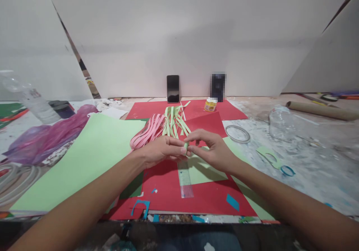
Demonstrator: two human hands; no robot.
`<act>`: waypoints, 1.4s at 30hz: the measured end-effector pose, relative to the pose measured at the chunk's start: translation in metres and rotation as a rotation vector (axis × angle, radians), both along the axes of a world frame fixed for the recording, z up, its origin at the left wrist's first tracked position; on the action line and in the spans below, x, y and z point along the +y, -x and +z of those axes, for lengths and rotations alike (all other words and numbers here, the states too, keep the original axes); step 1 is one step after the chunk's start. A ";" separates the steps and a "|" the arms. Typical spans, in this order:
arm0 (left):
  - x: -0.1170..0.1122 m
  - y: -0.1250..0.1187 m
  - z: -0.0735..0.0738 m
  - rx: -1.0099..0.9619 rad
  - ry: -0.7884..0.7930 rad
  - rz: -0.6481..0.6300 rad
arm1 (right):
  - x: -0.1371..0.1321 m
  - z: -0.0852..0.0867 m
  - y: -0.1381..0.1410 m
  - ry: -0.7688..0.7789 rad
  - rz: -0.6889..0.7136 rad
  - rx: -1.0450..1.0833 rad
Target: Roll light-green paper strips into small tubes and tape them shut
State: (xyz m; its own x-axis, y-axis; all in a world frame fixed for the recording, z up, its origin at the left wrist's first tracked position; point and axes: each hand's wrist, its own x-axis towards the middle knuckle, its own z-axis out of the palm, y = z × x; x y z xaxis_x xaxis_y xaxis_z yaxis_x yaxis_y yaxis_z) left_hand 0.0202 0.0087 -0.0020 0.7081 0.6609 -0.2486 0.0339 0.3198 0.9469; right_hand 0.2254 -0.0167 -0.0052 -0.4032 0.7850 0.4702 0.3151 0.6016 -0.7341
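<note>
My left hand (165, 150) and my right hand (211, 150) meet over the middle of the table. Between their fingertips is a small light green paper roll (186, 146), pinched from both sides. Just beyond my left hand lie looped pink paper strips (148, 129) and a bunch of light green paper strips (173, 121). Below the hands a clear ruler (185, 180) rests on a light green paper piece (209, 170), over red sheets (165, 191). Part of the roll is covered by my fingers.
At the back, a phone (173, 89) leans on the white board near a small yellow jar (210, 104). A large green sheet (92, 157) and a purple plastic bag (53, 135) are on the left. On the right are a tape ring (238, 134), a clear jar (280, 122) and a cardboard tube (322, 110).
</note>
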 end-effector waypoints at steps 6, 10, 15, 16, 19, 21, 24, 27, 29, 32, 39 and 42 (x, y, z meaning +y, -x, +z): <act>-0.001 -0.006 -0.004 -0.087 0.059 0.162 | 0.000 -0.005 -0.001 -0.163 -0.050 -0.155; -0.003 -0.010 -0.006 -0.110 0.078 0.206 | 0.001 -0.011 0.002 -0.290 -0.122 -0.180; -0.005 -0.011 -0.007 -0.162 0.122 0.203 | 0.000 -0.011 0.005 -0.367 -0.168 -0.160; -0.006 -0.011 -0.007 -0.171 0.131 0.195 | -0.001 -0.011 0.005 -0.367 -0.171 -0.153; -0.007 -0.011 -0.006 -0.190 0.150 0.156 | -0.002 -0.011 0.006 -0.334 -0.175 -0.115; -0.008 -0.011 -0.005 -0.206 0.161 0.135 | -0.002 -0.012 0.006 -0.305 -0.170 -0.087; -0.009 -0.011 -0.004 -0.224 0.170 0.128 | -0.003 -0.014 0.007 -0.291 -0.173 -0.061; -0.009 -0.014 -0.005 -0.221 0.138 0.182 | -0.004 -0.014 0.009 -0.289 -0.189 -0.044; -0.009 -0.017 -0.005 -0.225 0.093 0.233 | -0.004 -0.014 0.011 -0.291 -0.206 -0.040; -0.011 -0.021 -0.005 -0.243 0.034 0.269 | -0.003 -0.014 0.011 -0.306 -0.240 -0.047; -0.013 -0.021 0.000 -0.242 0.103 0.207 | -0.004 -0.014 0.010 -0.342 -0.198 -0.020; -0.013 -0.019 0.001 -0.259 0.126 0.193 | -0.005 -0.013 0.010 -0.356 -0.191 -0.014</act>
State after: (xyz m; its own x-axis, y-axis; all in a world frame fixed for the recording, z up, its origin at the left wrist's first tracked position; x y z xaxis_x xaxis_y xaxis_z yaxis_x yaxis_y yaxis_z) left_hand 0.0389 -0.0042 -0.0009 0.6232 0.7644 -0.1651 -0.2746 0.4116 0.8690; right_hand 0.2156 -0.0215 -0.0182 -0.2742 0.6350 0.7222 0.4538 0.7475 -0.4850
